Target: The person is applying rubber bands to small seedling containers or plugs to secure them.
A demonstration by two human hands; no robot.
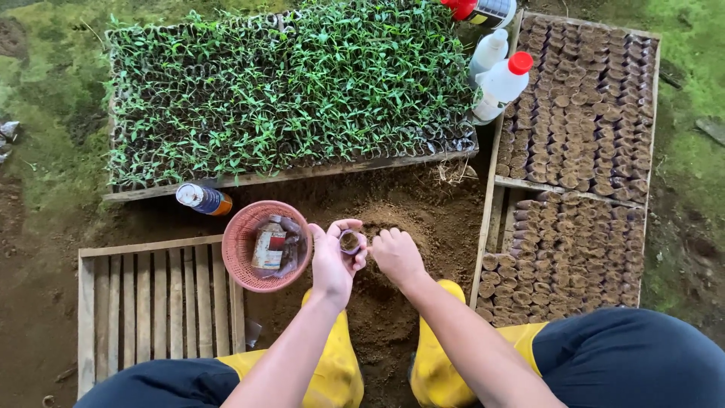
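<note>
Big wooden tray of green seedlings (291, 87) sits beyond the hands, pink plastic basket (266, 245) just left, empty slatted wooden crate (155, 302) further left, white red-capped bottles (502, 79) up right.

crate (155, 302): rough wood | basket (245, 245): woven plastic | boots (336, 370): glossy rubber

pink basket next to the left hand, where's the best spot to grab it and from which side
Probably the rim of the pink basket, taken from above. It sits upright on the soil with its mouth open to the camera, so the rim is exposed all round. The edge toward the left hand is nearest; fingers can hook over it there. The packets inside leave the rim free.
</note>
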